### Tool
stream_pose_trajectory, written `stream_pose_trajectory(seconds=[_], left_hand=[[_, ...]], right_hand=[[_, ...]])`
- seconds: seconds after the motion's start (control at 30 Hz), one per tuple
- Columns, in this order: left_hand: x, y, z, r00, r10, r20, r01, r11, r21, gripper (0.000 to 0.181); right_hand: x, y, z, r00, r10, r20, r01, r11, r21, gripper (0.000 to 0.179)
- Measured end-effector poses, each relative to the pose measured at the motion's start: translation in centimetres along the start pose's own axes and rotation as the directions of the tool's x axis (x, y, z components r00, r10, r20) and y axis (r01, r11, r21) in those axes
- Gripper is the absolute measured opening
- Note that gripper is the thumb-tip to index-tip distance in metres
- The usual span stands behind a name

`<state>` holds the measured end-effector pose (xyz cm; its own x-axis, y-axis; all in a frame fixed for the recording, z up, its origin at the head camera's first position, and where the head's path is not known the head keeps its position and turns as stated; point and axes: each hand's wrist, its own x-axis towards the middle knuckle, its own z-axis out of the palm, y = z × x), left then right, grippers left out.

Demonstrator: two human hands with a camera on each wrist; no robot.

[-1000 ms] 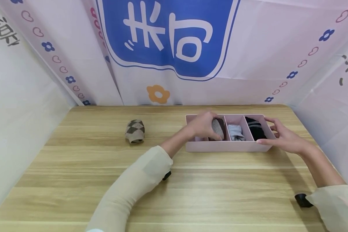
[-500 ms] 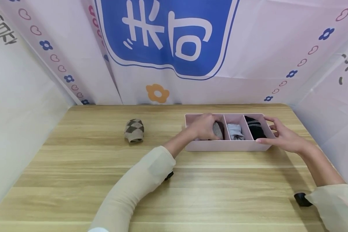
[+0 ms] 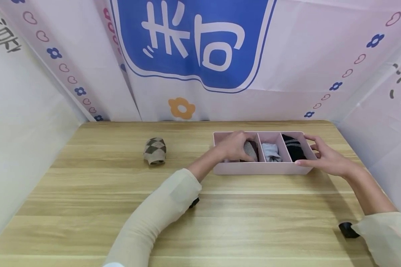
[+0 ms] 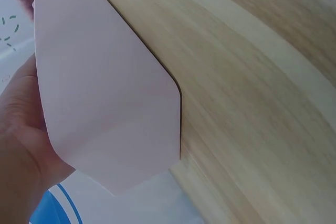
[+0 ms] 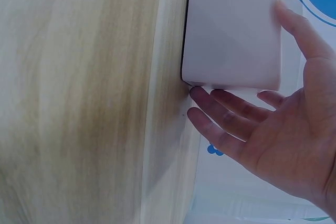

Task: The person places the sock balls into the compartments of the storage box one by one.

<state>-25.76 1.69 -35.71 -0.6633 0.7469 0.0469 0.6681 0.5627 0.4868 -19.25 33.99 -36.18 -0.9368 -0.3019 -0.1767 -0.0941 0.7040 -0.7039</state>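
A pink divided box (image 3: 264,169) stands near the back of the wooden table. My left hand (image 3: 234,145) reaches down into its second compartment from the left, thumb and fingers around a rolled grey-brown sock (image 3: 251,150). In the left wrist view, the box's wall (image 4: 105,82) hides those fingertips. My right hand (image 3: 329,159) holds the box's right end, thumb at the front rim and fingers against the end wall (image 5: 233,35). A light grey sock (image 3: 271,152) lies in the third compartment, a black striped sock (image 3: 294,148) in the rightmost one.
A brown-and-beige argyle sock (image 3: 155,150) lies on the table (image 3: 237,222) to the left of the box. Behind the table hangs a printed cloth backdrop (image 3: 287,74), with pale cloth walls on both sides.
My left hand has settled slightly lower into the compartment around the grey-brown sock. The right hand and the box have stayed in place.
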Motion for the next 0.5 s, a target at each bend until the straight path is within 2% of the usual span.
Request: stream_pose_trajectory(seconds=[0.13, 0.3, 0.5], left_hand=[[-0.3, -0.3, -0.1, 1.0, 0.023, -0.001, -0.023, 0.999, -0.045, 0.052], [-1.1, -0.6, -0.4, 1.0, 0.0, -0.001, 0.0, 0.994, -0.11, 0.063], [-2.4, -0.9, -1.0, 0.998, 0.039, -0.044, -0.044, 0.991, -0.127, 0.06]], right_hand=[[-0.1, 0.0, 0.0, 1.0, 0.0, 0.001, 0.0, 1.0, -0.001, 0.103], [-0.1, 0.0, 0.0, 1.0, 0.012, 0.004, -0.012, 1.0, -0.005, 0.105], [0.0, -0.1, 0.0, 1.0, 0.006, 0.004, -0.006, 1.0, 0.004, 0.104]])
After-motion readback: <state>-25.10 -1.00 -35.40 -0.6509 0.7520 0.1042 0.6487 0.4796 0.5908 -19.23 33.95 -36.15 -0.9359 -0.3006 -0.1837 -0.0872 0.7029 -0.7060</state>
